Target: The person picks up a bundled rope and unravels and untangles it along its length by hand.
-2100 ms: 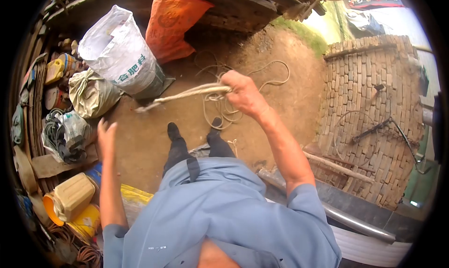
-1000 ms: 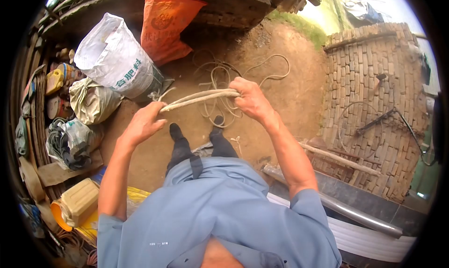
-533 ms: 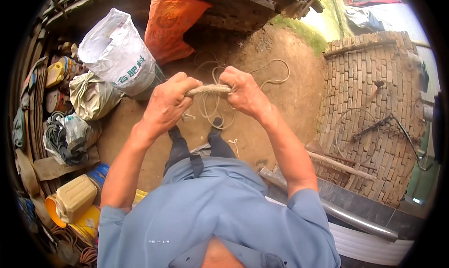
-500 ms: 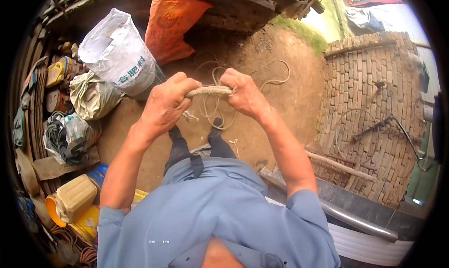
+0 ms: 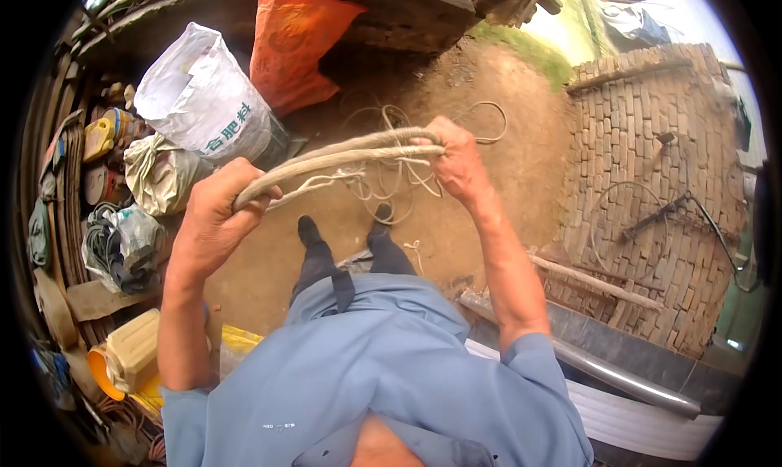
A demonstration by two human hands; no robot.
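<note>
Several strands of a pale rope (image 5: 342,152) arch between my two hands in front of my body. My left hand (image 5: 224,210) is closed round the strands at their lower left end. Higher and to the right, my right hand (image 5: 458,159) grips the other end of the bundle. A thinner strand with a frayed end hangs below the thick ones. More rope trails in loose loops down to the dirt ground beyond my feet; where it joins the bundle is hard to make out.
A white sack (image 5: 208,96) and an orange bag (image 5: 293,48) stand at the back left. Bundles, bags and a yellow jug (image 5: 134,349) line the left side. On the right are a brick surface (image 5: 643,190), a wooden pole (image 5: 599,281) and a metal pipe (image 5: 627,381).
My left hand has moved left and down, away from my right hand, which shifted slightly right. A short span of rope between them has become a long arch of several strands.
</note>
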